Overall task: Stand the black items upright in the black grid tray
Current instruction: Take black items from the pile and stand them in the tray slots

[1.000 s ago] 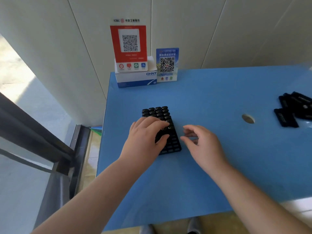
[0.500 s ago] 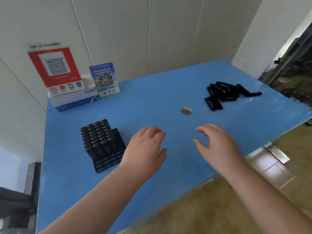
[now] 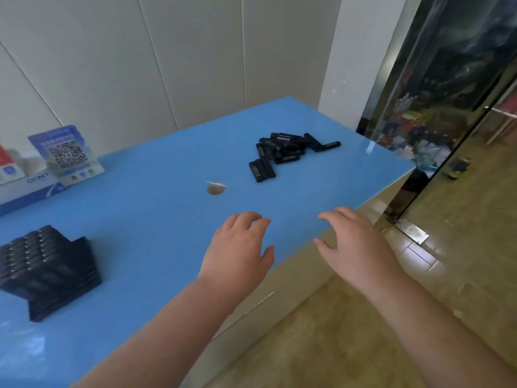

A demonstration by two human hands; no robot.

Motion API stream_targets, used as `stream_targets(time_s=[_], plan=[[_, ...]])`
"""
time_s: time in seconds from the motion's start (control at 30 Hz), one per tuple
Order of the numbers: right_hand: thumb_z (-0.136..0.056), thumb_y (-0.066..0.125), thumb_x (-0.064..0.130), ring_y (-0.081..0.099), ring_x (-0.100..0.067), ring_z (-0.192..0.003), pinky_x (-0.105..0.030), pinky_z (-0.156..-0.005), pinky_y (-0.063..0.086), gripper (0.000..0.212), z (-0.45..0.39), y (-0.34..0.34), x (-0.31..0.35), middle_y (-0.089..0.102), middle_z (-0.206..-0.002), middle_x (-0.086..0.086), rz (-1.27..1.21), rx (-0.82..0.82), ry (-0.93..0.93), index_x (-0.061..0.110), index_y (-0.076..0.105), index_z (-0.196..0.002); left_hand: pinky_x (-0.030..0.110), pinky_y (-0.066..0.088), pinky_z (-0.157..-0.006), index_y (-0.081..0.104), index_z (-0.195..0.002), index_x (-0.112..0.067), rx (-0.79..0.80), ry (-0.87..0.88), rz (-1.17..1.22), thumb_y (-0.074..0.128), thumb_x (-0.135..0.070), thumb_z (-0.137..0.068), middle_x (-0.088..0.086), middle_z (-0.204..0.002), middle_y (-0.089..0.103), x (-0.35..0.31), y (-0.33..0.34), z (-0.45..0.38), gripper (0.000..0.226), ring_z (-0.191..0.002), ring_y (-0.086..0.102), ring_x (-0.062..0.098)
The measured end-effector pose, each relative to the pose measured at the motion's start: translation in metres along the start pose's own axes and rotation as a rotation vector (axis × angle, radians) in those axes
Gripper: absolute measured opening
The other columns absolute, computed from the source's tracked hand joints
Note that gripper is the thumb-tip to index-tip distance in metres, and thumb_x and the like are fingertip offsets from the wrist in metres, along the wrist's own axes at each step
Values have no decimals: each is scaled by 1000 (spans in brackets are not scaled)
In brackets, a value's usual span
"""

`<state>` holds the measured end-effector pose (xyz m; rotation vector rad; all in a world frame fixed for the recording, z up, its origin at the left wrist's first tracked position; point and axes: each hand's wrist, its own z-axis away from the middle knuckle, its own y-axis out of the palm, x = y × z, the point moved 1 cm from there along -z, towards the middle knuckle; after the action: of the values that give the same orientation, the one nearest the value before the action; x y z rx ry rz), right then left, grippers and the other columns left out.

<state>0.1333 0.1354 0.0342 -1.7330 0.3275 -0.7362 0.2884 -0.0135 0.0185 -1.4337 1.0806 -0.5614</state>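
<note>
Grid tray (image 3: 60, 278) far left on blue table (image 3: 145, 208), part-filled with upright black items; left hand (image 3: 237, 250) and right hand (image 3: 355, 245) hover mid-frame, fingers loose, holding nothing; loose pile of black items (image 3: 285, 152) lies far right.

Head view, down over table (image 3: 156, 208)

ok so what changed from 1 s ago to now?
Both hands left the tray: a second ago the left hand lay on it and the right hand hovered beside it; now both are empty and open, out toward the pile of loose items. The view swung right with them. Tray, pile and table have not moved, as far as the swing shows.
</note>
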Motion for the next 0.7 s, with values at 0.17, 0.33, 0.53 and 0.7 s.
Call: stream_targets(time_s=[0.17, 0.33, 0.53, 0.7], plan=[[-95, 61, 40, 51, -11, -123, -26, -98, 46, 45, -6, -24, -46, 54, -132, 13, 8, 5, -27, 27, 54, -137, 30, 32, -112, 42, -144, -25, 25, -48, 5, 50, -45, -95, -7, -143, 43, -44, 20, -26, 54, -135, 36, 17], [-95, 61, 41, 51, -11, -123, -27, -98, 46, 46, -27, -31, -76, 54, -132, 12, -3, 0, -18, 27, 53, -138, 29, 30, -111, 40, -145, -25, 47, -78, -7, 49, -46, -95, -7, -144, 41, -64, 28, -53, 55, -135, 35, 17], [-95, 60, 40, 52, -12, -122, -26, -94, 44, 44, -69, -19, -105, 55, -132, 11, -14, 15, 3, 27, 54, -136, 34, 36, -109, 50, -140, -20, 28, -62, -15, 57, -42, -92, -1, -139, 49, -68, 44, -99, 53, -131, 41, 21], [-96, 59, 39, 51, -13, -122, -25, -93, 43, 43, -116, -8, -123, 55, -132, 11, 4, 47, 3, 27, 54, -137, 33, 32, -111, 49, -141, -19, 31, -57, 4, 57, -40, -94, -1, -140, 48, -56, 62, -155, 52, -133, 39, 21]])
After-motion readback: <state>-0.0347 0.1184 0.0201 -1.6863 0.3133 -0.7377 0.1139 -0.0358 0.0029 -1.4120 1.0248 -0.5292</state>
